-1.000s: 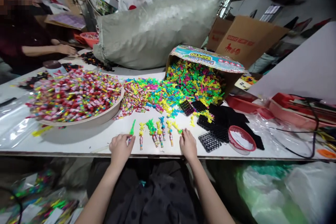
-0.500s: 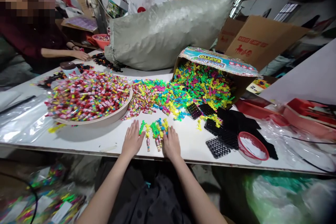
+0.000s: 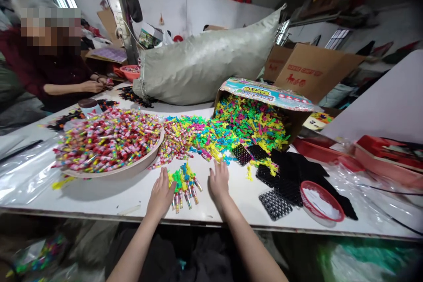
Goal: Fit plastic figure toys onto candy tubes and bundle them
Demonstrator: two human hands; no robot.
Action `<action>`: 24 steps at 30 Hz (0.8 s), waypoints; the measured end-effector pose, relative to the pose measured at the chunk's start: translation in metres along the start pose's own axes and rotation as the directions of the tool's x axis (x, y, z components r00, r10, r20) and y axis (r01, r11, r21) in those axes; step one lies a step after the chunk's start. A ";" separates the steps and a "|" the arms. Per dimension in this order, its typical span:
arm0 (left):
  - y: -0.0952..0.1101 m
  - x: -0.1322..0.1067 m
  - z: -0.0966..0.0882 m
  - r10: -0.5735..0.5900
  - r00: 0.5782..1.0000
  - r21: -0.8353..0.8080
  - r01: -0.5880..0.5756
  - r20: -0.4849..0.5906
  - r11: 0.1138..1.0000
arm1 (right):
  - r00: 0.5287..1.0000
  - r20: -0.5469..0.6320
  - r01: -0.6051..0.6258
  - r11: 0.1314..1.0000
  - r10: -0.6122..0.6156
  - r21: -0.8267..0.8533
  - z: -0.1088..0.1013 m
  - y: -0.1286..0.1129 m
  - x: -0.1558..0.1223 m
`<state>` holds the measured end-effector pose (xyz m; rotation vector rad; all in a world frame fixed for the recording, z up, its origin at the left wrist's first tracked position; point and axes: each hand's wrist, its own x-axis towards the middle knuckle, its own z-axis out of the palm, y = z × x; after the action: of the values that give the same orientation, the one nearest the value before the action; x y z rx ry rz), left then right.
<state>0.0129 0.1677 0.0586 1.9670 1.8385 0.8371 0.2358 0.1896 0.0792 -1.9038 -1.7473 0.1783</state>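
Observation:
Several small candy-filled tubes with colourful plastic figures on top (image 3: 183, 186) lie bunched on the white table (image 3: 228, 218). Along the left side of this bunch rests my left hand (image 3: 161, 194), fingers stretched out and thumb touching or very near the figures. My right hand (image 3: 219, 181) lies to the right, apart from the bunch, with its fingers extended toward a loose heap of green, yellow, blue and pink figures (image 3: 211, 134). Nothing is visible in its grasp. Beyond my left hand stands a wide basin (image 3: 145, 161) heaped with wrapped candy tubes (image 3: 109, 139).
A tipped carton (image 3: 264, 90) spills figures at the back. Black perforated trays (image 3: 275, 205) and a red basket (image 3: 322, 202) lie to the right. A big grey sack (image 3: 201, 64) stretches behind. Across the table, a co-worker's hands (image 3: 94, 85) hold something small.
The view has tilted upward. My right hand has moved away from the tubes, rightward and forward. The tubes, earlier in separated groups between both hands, now sit closer together beside my left hand.

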 end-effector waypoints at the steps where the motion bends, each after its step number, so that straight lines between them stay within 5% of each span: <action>1: -0.001 0.000 0.001 -0.009 1.000 -0.026 0.009 -0.015 1.000 | 1.000 -0.020 -0.019 0.997 0.018 -0.068 -0.006 0.012 0.008; 5: -0.006 0.000 0.002 -0.038 0.996 -0.130 0.028 -0.076 0.991 | 0.999 0.027 0.025 0.983 -0.020 -0.182 -0.021 0.042 0.006; 11: -0.005 -0.002 -0.010 -0.039 0.984 -0.290 -0.013 -0.172 0.957 | 0.988 0.031 0.149 0.989 -0.149 0.020 -0.029 0.053 -0.063; 15: 0.021 -0.034 -0.013 -0.098 0.945 -0.414 -0.041 -0.311 0.910 | 0.992 0.031 0.115 0.972 -0.123 0.206 -0.038 0.066 -0.093; 17: 0.048 -0.065 -0.004 -0.165 0.953 -0.515 0.011 -0.254 0.857 | 0.998 0.004 0.058 0.940 -0.063 0.336 -0.040 0.070 -0.098; 20: 0.092 -0.113 0.015 -0.175 0.984 -0.748 0.129 0.017 0.651 | 0.998 -0.003 -0.049 0.855 0.059 0.517 -0.046 0.060 -0.100; 22: 0.115 -0.133 0.021 -0.196 0.947 -0.881 0.311 0.255 0.357 | 0.999 0.050 -0.037 0.832 0.012 0.553 -0.055 0.038 -0.102; 24: 0.126 -0.138 0.017 -0.204 0.881 -0.900 0.435 0.426 -0.002 | 0.964 0.176 0.075 0.834 -0.201 0.546 -0.069 0.009 -0.107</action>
<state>0.1232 0.0202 0.0941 0.5670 0.8881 1.2066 0.2584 0.0667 0.1052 -1.3801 -1.7335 0.7745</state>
